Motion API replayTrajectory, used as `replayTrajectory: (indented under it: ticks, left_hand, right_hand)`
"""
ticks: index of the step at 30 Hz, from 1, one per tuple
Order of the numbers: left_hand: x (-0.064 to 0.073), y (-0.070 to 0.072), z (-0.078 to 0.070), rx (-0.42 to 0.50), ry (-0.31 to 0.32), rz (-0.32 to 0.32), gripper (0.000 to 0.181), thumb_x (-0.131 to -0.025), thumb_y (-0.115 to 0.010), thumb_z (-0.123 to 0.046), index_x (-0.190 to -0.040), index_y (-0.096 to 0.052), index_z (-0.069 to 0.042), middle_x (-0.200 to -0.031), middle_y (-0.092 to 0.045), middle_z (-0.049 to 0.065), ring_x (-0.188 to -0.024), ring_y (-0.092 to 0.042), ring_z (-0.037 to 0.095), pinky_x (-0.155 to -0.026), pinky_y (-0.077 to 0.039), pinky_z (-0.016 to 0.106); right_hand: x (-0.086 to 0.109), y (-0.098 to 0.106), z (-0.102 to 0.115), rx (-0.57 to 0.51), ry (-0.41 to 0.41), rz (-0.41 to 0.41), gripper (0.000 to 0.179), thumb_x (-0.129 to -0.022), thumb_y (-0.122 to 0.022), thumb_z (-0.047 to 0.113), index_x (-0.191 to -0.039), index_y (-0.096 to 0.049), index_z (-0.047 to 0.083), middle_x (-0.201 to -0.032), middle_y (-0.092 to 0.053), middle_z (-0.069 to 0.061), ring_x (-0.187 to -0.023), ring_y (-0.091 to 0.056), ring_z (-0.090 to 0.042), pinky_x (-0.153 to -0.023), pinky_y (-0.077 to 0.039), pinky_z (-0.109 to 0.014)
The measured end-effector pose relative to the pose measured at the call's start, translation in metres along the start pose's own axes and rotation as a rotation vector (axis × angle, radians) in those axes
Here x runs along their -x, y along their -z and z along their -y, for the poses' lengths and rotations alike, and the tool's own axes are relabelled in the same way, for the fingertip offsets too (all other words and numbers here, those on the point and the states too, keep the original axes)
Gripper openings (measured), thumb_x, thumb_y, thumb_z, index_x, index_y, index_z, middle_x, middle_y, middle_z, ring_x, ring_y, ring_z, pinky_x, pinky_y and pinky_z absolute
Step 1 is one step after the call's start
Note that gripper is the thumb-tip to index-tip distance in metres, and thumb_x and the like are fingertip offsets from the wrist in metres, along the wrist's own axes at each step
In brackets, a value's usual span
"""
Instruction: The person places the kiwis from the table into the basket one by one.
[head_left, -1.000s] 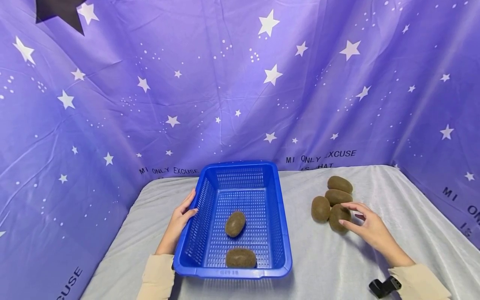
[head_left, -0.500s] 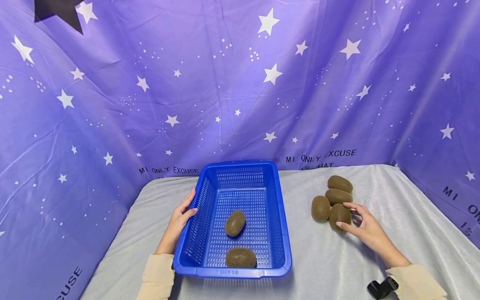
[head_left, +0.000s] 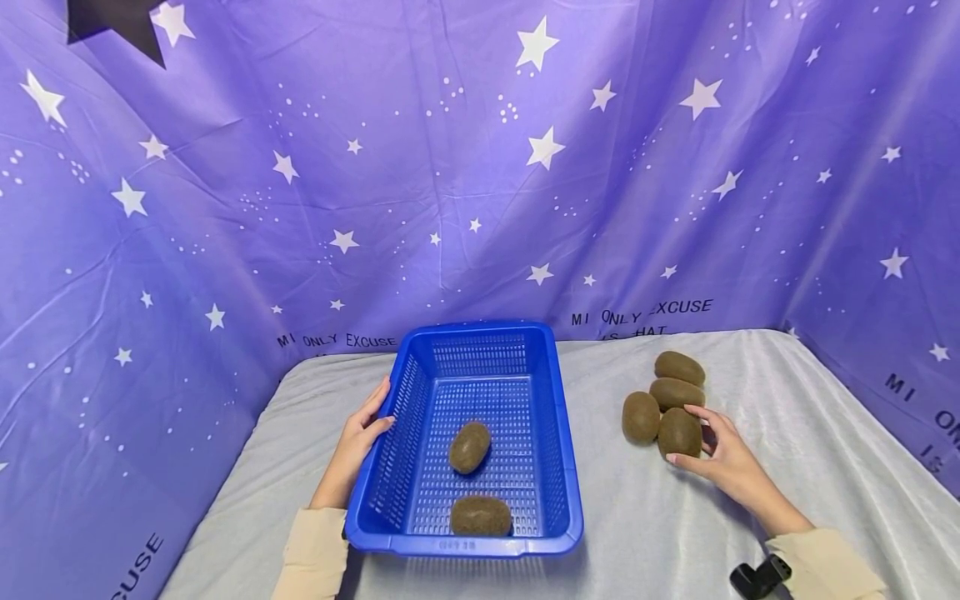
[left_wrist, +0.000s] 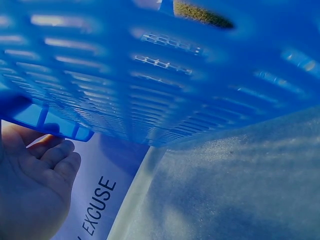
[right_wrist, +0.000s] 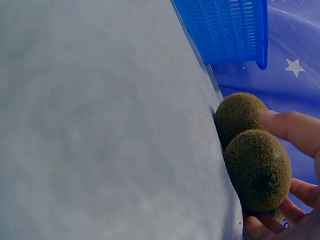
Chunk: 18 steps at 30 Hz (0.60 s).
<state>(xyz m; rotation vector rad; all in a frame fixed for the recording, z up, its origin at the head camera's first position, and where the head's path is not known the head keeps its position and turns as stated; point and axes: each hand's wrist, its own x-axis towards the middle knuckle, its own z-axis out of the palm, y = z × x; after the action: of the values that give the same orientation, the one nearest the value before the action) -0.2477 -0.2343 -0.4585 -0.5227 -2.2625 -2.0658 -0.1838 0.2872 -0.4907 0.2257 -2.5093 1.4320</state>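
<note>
My left hand (head_left: 358, 446) holds the left rim of a blue plastic basket (head_left: 465, 546). Its fingers (left_wrist: 62, 160) curl beneath that rim in the left wrist view. Inside the basket lie two fuzzy brown kiwis, one kiwi (head_left: 470, 447) near the middle and another kiwi (head_left: 481, 516) by the front wall. On the right, my right hand (head_left: 731, 467) has thumb and fingers around the nearest kiwi (head_left: 679, 433) of a cluster. Seen from the right wrist, that kiwi (right_wrist: 257, 170) fills the space between thumb and lower fingers, with a second kiwi (right_wrist: 240, 115) behind it.
Beside the gripped fruit are a left kiwi (head_left: 641, 417), a middle kiwi (head_left: 677, 393) and a back kiwi (head_left: 679, 367). A grey cloth (head_left: 615, 525) covers the table. Purple star-printed curtains (head_left: 480, 192) close off the back and sides.
My right hand has shifted slightly toward the front, its thumb sliding lower along the nearest kiwi. The left hand, basket and other kiwis have stayed put.
</note>
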Motion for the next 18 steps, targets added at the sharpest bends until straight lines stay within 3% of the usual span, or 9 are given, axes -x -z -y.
replayTrajectory:
  ticks: [4,7,9,11,18]
  left_hand:
    - [0.0004,0.0000,0.0002,0.006,0.006,0.003,0.058,-0.093,-0.049,-0.001,-0.146,-0.026,0.003,-0.157,-0.013,0.014,-0.143,-0.009,0.028,-0.100,-0.025,0.008]
    - [0.0005,0.0001,0.0005,0.010,0.011,0.002,0.058,-0.093,-0.049,-0.002,-0.146,-0.026,0.002,-0.157,-0.014,0.012,-0.143,-0.009,0.028,-0.100,-0.025,0.008]
    - [0.0006,0.0001,0.0004,0.011,0.011,0.004,0.058,-0.093,-0.049,-0.002,-0.146,-0.026,0.002,-0.157,-0.014,0.011,-0.143,-0.009,0.028,-0.100,-0.026,0.008]
    - [0.0004,0.0000,0.0004,0.013,0.009,0.002,0.058,-0.093,-0.049,-0.002,-0.146,-0.026,0.002,-0.157,-0.014,0.012,-0.143,-0.009,0.028,-0.100,-0.026,0.008]
    - [0.0002,-0.0002,0.0000,0.014,0.004,0.000,0.058,-0.093,-0.049,-0.001,-0.146,-0.026,0.002,-0.157,-0.013,0.013,-0.143,-0.009,0.028,-0.100,-0.026,0.008]
  right_hand:
    - [0.0005,-0.0012,-0.0008,0.018,-0.007,-0.006,0.081,-0.069,-0.080,0.003,-0.135,-0.035,-0.009,-0.127,-0.031,-0.031,-0.101,-0.035,0.011,-0.081,-0.029,0.002]
    - [0.0011,-0.0014,0.0001,0.010,-0.013,0.003,0.083,-0.068,-0.080,0.002,-0.137,-0.033,-0.009,-0.129,-0.029,-0.032,-0.111,-0.040,-0.014,-0.082,-0.029,0.003]
    - [0.0014,-0.0013,0.0009,0.000,-0.024,0.013,0.084,-0.068,-0.080,0.001,-0.137,-0.032,-0.010,-0.131,-0.027,-0.033,-0.115,-0.036,-0.033,-0.081,-0.029,0.003]
    - [0.0014,-0.0011,0.0010,-0.012,-0.040,0.024,0.084,-0.069,-0.079,-0.001,-0.137,-0.031,-0.011,-0.131,-0.026,-0.034,-0.115,-0.034,-0.044,-0.080,-0.029,0.003]
    - [-0.0002,-0.0005,0.0000,-0.015,-0.068,0.030,0.082,-0.070,-0.078,-0.002,-0.136,-0.031,-0.013,-0.131,-0.026,-0.035,-0.114,-0.037,-0.049,-0.078,-0.031,0.003]
